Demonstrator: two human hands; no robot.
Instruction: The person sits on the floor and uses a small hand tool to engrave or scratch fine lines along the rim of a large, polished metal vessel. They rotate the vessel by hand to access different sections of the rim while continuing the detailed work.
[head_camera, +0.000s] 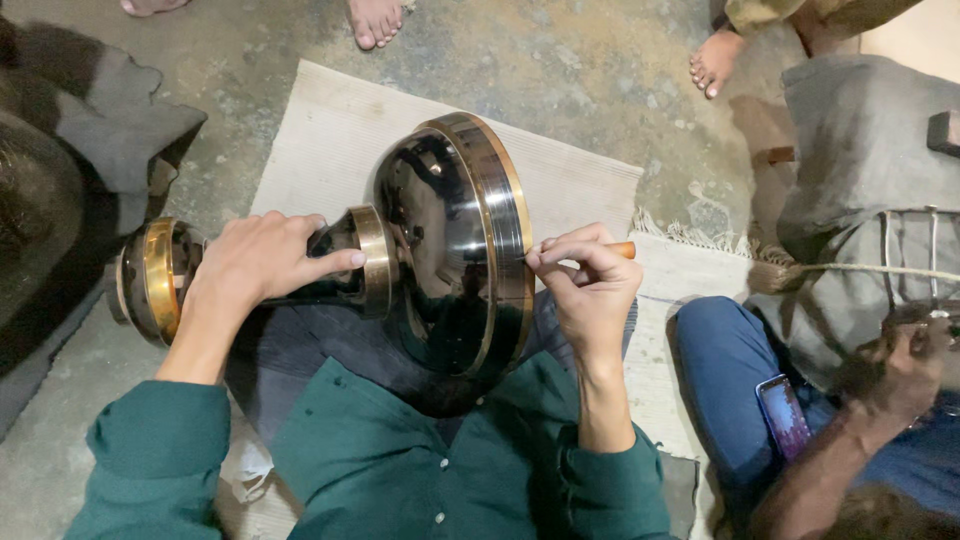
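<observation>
The black and brass vessel (440, 260) lies on its side across the person's lap, above a pale woven mat (330, 140) on the concrete floor. The left hand (255, 265) rests over its narrow neck, fingers (335, 262) spread and laid flat rather than gripping. The right hand (590, 280) pinches a slim wooden-handled tool (622, 250) with its tip at the brass rim; the tip itself is too small to make out. The vessel's underside is hidden. Another person's arm (840, 450) and a phone (785, 415) are cut off at right.
</observation>
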